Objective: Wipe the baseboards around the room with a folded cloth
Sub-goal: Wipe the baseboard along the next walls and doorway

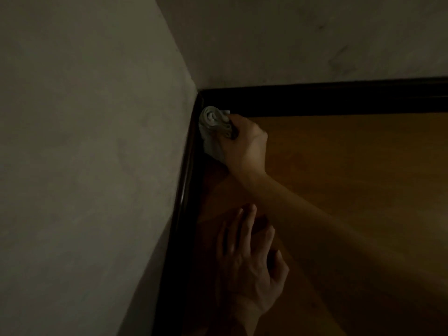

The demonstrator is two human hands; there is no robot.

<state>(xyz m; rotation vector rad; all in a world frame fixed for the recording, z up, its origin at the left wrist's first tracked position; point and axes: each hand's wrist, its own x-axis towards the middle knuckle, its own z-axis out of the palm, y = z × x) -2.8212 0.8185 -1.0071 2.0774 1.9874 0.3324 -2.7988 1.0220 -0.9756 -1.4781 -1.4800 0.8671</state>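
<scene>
Nearest lens: left hand, head view; fingers straight & spread, flat on wood floor, holding nothing, just beside left-wall baseboard. Farther out: right hand, fingers curled tight round folded cloth; cloth pressed against left-wall baseboard, close to the corner. Back-wall baseboard: long axis runs rightward from the corner (too dim to read any dust). Est. next stroke: turn cloth onto it, drag right w/ right hand, which is nearer; left hand looks like a brace.
</scene>
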